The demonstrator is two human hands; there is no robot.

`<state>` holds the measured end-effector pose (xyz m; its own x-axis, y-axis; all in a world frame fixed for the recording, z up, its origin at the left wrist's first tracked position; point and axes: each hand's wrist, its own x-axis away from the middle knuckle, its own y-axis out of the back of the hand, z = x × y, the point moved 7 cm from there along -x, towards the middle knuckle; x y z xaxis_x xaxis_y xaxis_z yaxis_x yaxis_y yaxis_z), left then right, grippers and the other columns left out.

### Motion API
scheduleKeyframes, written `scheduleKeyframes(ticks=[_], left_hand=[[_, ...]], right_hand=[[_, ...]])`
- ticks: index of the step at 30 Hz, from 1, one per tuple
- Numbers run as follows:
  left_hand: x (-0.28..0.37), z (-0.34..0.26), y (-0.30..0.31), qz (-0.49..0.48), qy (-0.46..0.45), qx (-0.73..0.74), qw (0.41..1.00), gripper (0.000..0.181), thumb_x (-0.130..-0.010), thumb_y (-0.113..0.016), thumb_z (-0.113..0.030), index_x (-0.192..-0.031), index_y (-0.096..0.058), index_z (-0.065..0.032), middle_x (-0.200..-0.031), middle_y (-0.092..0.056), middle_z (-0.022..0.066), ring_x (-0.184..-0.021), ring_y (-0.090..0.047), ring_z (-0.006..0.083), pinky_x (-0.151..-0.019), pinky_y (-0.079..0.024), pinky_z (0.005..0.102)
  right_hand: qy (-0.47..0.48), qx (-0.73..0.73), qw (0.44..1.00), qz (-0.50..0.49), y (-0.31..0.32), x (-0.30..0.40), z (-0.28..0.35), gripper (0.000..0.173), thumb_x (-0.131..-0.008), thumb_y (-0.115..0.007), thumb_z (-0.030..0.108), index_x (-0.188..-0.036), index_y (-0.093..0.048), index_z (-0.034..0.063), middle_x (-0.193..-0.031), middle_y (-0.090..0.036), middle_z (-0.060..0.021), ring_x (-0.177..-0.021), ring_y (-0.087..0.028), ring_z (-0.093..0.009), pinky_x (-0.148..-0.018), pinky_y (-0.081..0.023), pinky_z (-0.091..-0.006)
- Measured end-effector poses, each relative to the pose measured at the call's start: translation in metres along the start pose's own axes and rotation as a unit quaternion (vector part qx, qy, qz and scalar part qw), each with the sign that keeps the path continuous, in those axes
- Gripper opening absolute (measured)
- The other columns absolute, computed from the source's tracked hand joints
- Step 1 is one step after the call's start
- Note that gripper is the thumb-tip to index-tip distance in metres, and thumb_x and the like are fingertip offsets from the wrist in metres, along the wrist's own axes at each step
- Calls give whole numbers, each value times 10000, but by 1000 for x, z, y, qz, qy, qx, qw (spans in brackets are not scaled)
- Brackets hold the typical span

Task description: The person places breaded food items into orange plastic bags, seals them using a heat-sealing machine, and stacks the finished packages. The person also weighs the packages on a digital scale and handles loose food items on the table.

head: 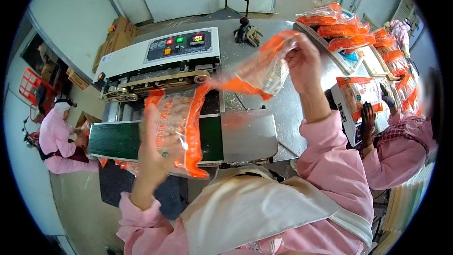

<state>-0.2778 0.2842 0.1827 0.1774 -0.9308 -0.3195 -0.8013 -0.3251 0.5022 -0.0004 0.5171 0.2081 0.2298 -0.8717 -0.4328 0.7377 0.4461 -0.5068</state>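
A clear plastic bag of food with orange borders [177,127] hangs with its top edge at the sealing band of a continuous band sealer [155,81]. Its body lies over the green conveyor belt [116,140] and the front edge. My left hand [154,148] is blurred against the bag's left side and lower part; whether its fingers grip is unclear. Raised to the right, my right hand [304,63] pinches a second orange-edged bag [262,71], which is tilted and motion-blurred. That bag's left corner is close to the sealer's right end, above the steel side plate [249,136].
Dark gloves [247,33] lie on the steel table [231,47] behind. At right, a co-worker's gloved hands [368,117] touch a bag on a scale [341,113]. Filled bags [339,30] are piled beyond. Another person [62,134] crouches at left by a carton [88,118].
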Motion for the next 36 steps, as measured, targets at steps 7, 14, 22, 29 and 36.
scheduleKeyframes(ticks=[7, 14, 22, 29, 36], left_hand=[[-45, -50, -55, 1, -179, 205, 962, 1345, -570, -838, -412, -1421, 163, -123, -1497, 13, 161, -1378, -91, 317, -1097, -153, 443], [-17, 10, -110, 40, 143, 471, 870, 558, -775, -683, -69, -1267, -424, -23, -1154, -556, 77, -986, -569, 150, -865, -455, 294], [-21, 3, -139, 61, 137, 630, 762, 228, -864, -615, -187, -1048, -585, -55, -956, -636, 72, -848, -618, 165, -752, -522, 339], [-38, 51, -155, -25, 124, 477, 869, 255, -928, -518, -235, -1039, -594, -18, -939, -636, 70, -796, -610, 123, -721, -506, 276], [-80, 144, -191, 17, 232, 459, 857, 317, -925, -520, -284, -1052, -579, 1, -902, -631, 63, -763, -599, 131, -686, -499, 287]], right_hand=[[73, -190, 968, 149, -101, 71, 110, 300, -967, -369, 242, -1102, -543, 39, -1118, -608, -103, -1020, -582, -216, -867, -458, -369], [-292, -169, 941, 34, -45, 137, 16, 401, -964, -369, 376, -1142, -501, 42, -1015, -634, -119, -954, -630, -234, -808, -522, -348], [-330, 30, 943, -31, 64, 125, -35, 436, -843, -599, 223, -1232, -494, 57, -1095, -595, -67, -957, -586, -160, -760, -492, -308], [-354, 16, 931, -91, 95, 113, -44, 275, -836, -619, 142, -1077, -580, 14, -946, -655, -80, -803, -648, -167, -706, -530, -292], [-420, -27, 903, -83, 148, 100, -104, 249, -871, -584, 208, -1050, -590, 35, -942, -650, -52, -802, -642, -157, -696, -534, -282]])
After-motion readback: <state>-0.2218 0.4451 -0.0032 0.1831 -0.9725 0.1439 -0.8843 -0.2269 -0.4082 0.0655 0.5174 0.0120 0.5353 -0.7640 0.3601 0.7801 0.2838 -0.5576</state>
